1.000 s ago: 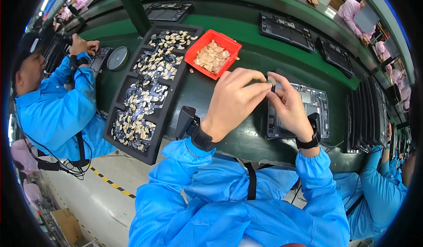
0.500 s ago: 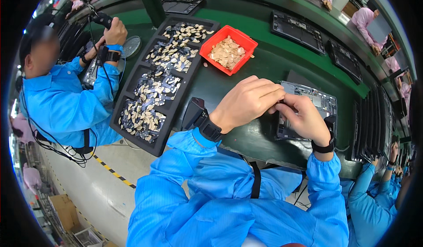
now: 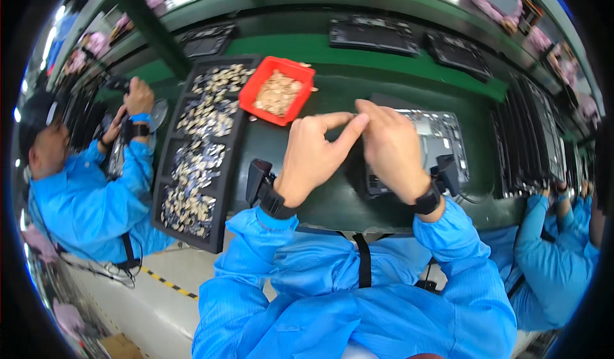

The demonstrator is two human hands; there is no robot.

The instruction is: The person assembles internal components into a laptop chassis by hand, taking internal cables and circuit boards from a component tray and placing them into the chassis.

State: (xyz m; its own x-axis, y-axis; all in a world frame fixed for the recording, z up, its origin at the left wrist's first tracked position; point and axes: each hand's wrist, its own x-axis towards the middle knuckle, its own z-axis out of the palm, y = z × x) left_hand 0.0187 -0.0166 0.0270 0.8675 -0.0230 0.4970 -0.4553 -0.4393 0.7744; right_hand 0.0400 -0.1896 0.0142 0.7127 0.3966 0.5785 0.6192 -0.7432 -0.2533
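Hands (image 3: 310, 157) close together above table (image 3: 339, 202)

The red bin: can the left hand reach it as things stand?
Probably yes: the left hand is near the red bin, nothing visible stands between them, and its top is open.

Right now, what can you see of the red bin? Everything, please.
The bin is bright red, looks like plastic, open-topped and roughly rectangular with raised walls. It sits upright, turned at an angle, on the green bench. Flat tan pieces are heaped inside, with a few strays outside. Its left side borders the black tray; whether they touch isn't clear. The left hand is near its lower corner but not holding it.
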